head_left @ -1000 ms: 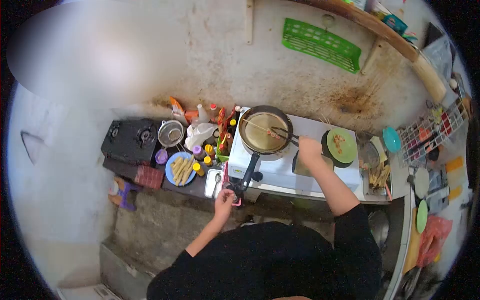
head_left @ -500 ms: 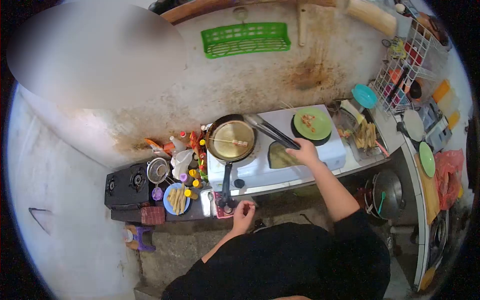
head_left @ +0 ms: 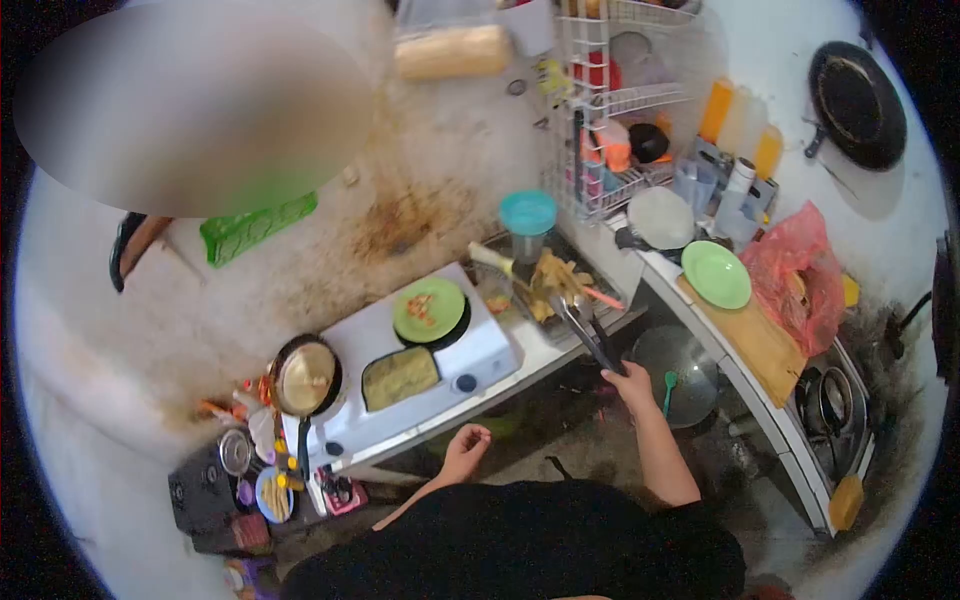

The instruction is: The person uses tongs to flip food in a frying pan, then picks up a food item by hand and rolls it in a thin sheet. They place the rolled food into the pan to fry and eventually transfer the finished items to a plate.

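My right hand (head_left: 630, 388) grips dark-handled tongs (head_left: 592, 338). The tongs' metal tips reach into a pile of yellowish-brown food pieces (head_left: 553, 280) on a tray at the back right of the counter; whether they pinch a piece cannot be made out. My left hand (head_left: 465, 452) hangs in front of the stove (head_left: 480, 352), fingers curled, with nothing visible in them. On the stove stand a frying pan (head_left: 305, 375) with a small piece of food in it and a green plate (head_left: 442, 292) bearing orange-red bits.
A turquoise-lidded container (head_left: 528, 212) stands behind the tray. To the right are a white wire rack (head_left: 640, 100), another green plate (head_left: 716, 275), a wooden board (head_left: 765, 360) and a red plastic bag (head_left: 800, 265). A blue plate (head_left: 262, 500) of pale sticks lies at left.
The view has swung right. My right hand has carried the tongs from beside the frying pan to the food pile on the tray. My left hand has moved away from the pan handle.
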A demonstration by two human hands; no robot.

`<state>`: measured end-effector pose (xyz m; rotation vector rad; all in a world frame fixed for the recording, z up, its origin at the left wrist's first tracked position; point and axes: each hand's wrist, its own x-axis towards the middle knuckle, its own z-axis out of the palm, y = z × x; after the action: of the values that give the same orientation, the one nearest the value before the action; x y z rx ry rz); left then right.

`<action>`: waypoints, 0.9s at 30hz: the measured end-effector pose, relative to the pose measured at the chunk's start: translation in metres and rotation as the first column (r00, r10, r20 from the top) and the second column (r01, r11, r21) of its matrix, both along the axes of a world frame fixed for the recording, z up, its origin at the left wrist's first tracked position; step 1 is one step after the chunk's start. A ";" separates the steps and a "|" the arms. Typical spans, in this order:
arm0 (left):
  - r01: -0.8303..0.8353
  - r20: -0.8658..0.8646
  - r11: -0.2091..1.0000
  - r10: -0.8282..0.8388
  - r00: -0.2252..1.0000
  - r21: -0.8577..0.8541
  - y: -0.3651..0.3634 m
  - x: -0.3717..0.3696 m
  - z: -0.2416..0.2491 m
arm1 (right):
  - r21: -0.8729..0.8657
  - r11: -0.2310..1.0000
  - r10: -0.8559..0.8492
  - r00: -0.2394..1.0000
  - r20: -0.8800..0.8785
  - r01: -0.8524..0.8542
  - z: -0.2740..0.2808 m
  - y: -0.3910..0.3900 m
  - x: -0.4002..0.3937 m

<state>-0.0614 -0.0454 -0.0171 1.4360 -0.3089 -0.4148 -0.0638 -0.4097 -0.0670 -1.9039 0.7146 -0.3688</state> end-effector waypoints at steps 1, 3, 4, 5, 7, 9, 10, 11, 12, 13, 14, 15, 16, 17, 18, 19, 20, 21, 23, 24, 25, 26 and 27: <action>0.042 0.018 0.998 -0.043 0.999 0.037 -0.017 0.004 0.011 | -0.052 0.999 0.000 0.998 -0.060 -0.003 0.026 -0.004 -0.004; 0.066 0.038 0.997 -0.067 0.997 0.033 -0.047 0.011 0.019 | -0.169 0.985 0.000 0.980 -0.200 -0.035 0.075 -0.008 -0.016; 0.063 0.029 0.997 -0.064 0.998 0.038 -0.056 0.014 0.020 | -0.341 0.940 -0.106 0.970 -0.220 0.026 0.069 -0.010 -0.007; 0.059 0.018 0.997 -0.059 0.998 0.042 -0.063 0.017 0.020 | -0.207 0.977 -0.021 0.950 -0.313 -0.047 0.068 -0.022 -0.003; 0.060 0.016 0.994 -0.062 0.998 0.087 -0.075 0.025 0.017 | -0.352 0.934 -0.033 0.967 -0.252 -0.059 0.052 -0.032 0.013; 0.050 0.016 0.987 -0.053 0.998 0.152 -0.085 0.030 0.021 | -0.325 0.943 -0.046 0.943 -0.329 -0.067 0.052 -0.039 0.024; 0.054 -0.097 0.994 -0.045 0.994 0.092 -0.091 0.036 0.013 | -0.309 0.949 -0.053 0.930 -0.363 -0.066 0.057 -0.041 0.033; 0.069 -0.095 0.987 -0.056 0.994 0.146 -0.095 0.045 0.007 | -0.299 0.951 -0.055 0.914 -0.402 -0.074 0.059 -0.044 0.042; 0.087 -0.095 0.977 -0.069 0.993 0.196 -0.102 0.056 0.009 | -0.290 0.954 -0.059 0.895 -0.441 -0.080 0.062 -0.049 0.051; 0.106 -0.097 0.965 -0.085 0.992 0.241 -0.111 0.065 0.009 | -0.284 0.955 -0.065 0.874 -0.482 -0.085 0.063 -0.054 0.058; 0.097 -0.006 0.990 -0.097 0.995 0.099 -0.122 0.079 -0.008 | -0.319 0.942 -0.064 0.881 -0.468 -0.101 0.062 -0.059 0.066; 0.100 0.004 0.989 -0.101 0.995 0.106 -0.132 0.091 -0.012 | -0.350 0.930 -0.068 0.883 -0.465 -0.113 0.061 -0.063 0.077; 0.102 0.015 0.988 -0.104 0.994 0.112 -0.145 0.105 -0.012 | -0.381 0.916 -0.071 0.884 -0.462 -0.125 0.060 -0.067 0.088; 0.102 0.028 0.988 -0.106 0.994 0.117 -0.159 0.121 -0.011 | -0.413 0.900 -0.074 0.886 -0.457 -0.138 0.057 -0.073 0.100; 0.106 -0.015 0.985 -0.105 0.994 0.140 -0.174 0.131 0.004 | -0.478 0.870 -0.081 0.923 -0.377 -0.119 0.040 -0.081 0.115; 0.116 0.016 0.989 -0.118 0.993 0.097 -0.186 0.143 -0.003 | -0.477 0.867 -0.072 0.911 -0.407 -0.144 0.037 -0.084 0.129; 0.131 0.054 0.991 -0.133 0.990 0.033 -0.213 0.175 -0.011 | -0.493 0.855 -0.076 0.899 -0.431 -0.164 0.039 -0.097 0.161; 0.137 0.084 0.990 -0.136 0.987 -0.015 -0.227 0.188 -0.017 | -0.492 0.849 -0.065 0.885 -0.462 -0.194 0.036 -0.100 0.176; 0.159 0.022 0.987 -0.159 0.987 0.011 -0.245 0.206 -0.008 | -0.556 0.794 -0.020 0.905 -0.424 -0.243 0.016 -0.109 0.201; 0.182 -0.002 0.983 -0.182 0.983 0.026 -0.252 0.217 -0.007 | -0.593 0.766 -0.012 0.917 -0.399 -0.248 0.001 -0.113 0.215; 0.209 -0.025 0.977 -0.209 0.978 0.039 -0.259 0.227 -0.006 | -0.629 0.737 -0.007 0.928 -0.373 -0.248 -0.002 -0.116 0.227; 0.229 0.007 0.973 -0.229 0.973 0.019 -0.267 0.236 -0.004 | -0.605 0.748 -0.003 0.911 -0.412 -0.271 -0.006 -0.120 0.236; 0.246 0.003 0.969 -0.246 0.969 0.027 -0.275 0.244 -0.009 | -0.582 0.757 -0.001 0.891 -0.454 -0.296 0.006 -0.118 0.242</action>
<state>0.1823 -0.3201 -0.0257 1.4293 -0.4909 -0.6178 0.1780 -0.5280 -0.0610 -2.7424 0.7694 -0.0733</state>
